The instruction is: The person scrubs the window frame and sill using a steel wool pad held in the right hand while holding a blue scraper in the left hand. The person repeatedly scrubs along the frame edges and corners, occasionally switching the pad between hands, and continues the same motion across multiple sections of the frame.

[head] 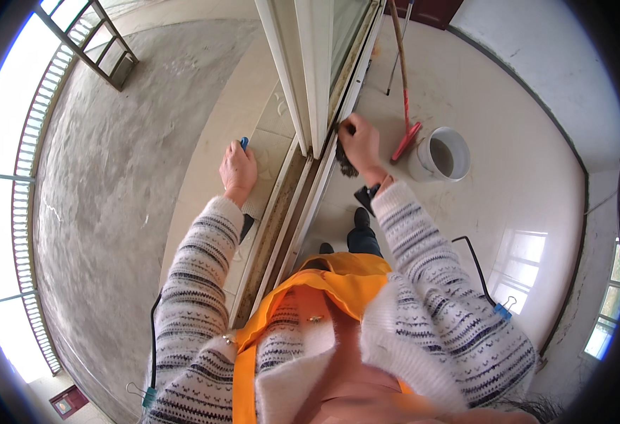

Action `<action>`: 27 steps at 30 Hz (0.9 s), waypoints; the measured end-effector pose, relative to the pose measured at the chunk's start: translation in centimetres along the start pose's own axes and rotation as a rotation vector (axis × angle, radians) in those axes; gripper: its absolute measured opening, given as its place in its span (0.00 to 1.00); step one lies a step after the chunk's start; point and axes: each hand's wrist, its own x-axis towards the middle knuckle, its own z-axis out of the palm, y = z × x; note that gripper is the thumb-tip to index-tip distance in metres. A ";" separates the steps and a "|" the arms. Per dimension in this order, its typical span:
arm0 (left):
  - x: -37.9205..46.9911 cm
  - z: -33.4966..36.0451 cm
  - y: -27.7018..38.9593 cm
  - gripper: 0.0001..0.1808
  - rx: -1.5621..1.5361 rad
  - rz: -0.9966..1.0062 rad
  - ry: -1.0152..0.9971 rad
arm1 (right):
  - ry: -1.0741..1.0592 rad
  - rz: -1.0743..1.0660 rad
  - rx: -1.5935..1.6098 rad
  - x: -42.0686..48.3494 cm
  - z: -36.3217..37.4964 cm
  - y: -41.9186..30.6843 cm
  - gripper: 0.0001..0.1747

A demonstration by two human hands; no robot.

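My left hand [238, 167] is closed around a tool with a blue handle [244, 143], over the tiled sill on the outer side of a sliding door track. Most of that tool is hidden by the hand. On the inner side, my right hand [360, 140] grips a dark, wet-looking cloth [346, 159] against the track's edge. The metal track [281, 222] has several grooves with brown dirt in them. Two white door frame edges [312, 79] stand upright between my hands, their lower ends in the track.
A white bucket [424, 159] with murky water stands on the glossy tiled floor to the right. Beside it, a red squeegee [407, 142] on a long handle leans. A ladder [95, 47] stands on the concrete at upper left. My shoes [362, 216] are just inside the track.
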 end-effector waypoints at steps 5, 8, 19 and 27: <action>-0.2 0.1 0.2 0.13 -0.016 0.005 -0.011 | 0.024 0.054 -0.129 7.3 -0.7 1.0 0.06; -0.3 -0.2 0.5 0.13 -0.017 0.001 -0.025 | 0.003 -0.007 -0.133 6.6 -1.1 0.2 0.06; 1.2 -0.6 1.3 0.12 0.005 -0.015 -0.022 | -0.167 0.017 0.195 -3.0 -2.9 -4.3 0.04; 1.7 -1.4 2.1 0.13 0.006 -0.062 -0.052 | -0.155 0.145 0.314 3.6 -4.2 -5.9 0.03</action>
